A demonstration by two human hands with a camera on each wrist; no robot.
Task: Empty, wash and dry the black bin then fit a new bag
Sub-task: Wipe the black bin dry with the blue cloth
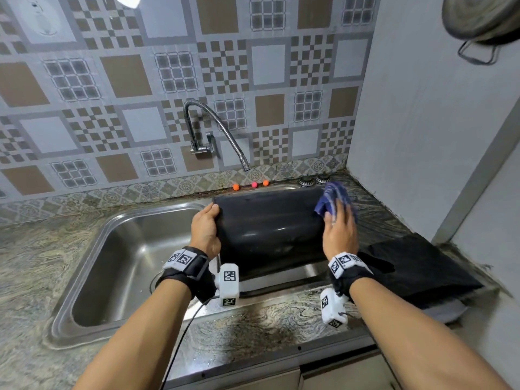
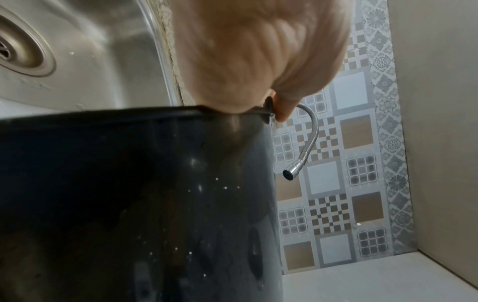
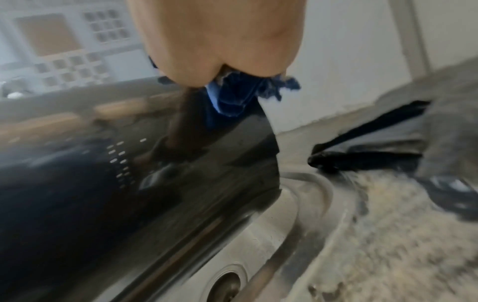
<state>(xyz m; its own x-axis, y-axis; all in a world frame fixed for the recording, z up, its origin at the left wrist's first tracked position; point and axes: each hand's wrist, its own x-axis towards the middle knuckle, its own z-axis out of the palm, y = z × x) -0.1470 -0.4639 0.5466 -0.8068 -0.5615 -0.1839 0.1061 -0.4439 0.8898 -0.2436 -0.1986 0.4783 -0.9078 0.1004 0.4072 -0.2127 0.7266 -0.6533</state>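
The black bin (image 1: 267, 229) lies on its side across the right part of the steel sink (image 1: 118, 249). Water drops speckle its glossy wall (image 2: 145, 204). My left hand (image 1: 205, 226) grips the bin's rim at its left end, thumb over the edge (image 2: 282, 110). My right hand (image 1: 339, 223) presses a blue cloth (image 1: 332, 198) against the bin's right end; the cloth (image 3: 232, 96) bunches under the palm, and the right wrist view is blurred. A folded black bag (image 1: 422, 266) lies flat on the counter to the right.
A flexible tap (image 1: 216, 128) arches over the sink's back edge. Three small orange and pink balls (image 1: 253, 184) sit behind the bin. Two metal drain strainers (image 1: 315, 179) lie near the back right corner. A wall (image 1: 422, 122) closes the right side; a pot (image 1: 484, 18) hangs there.
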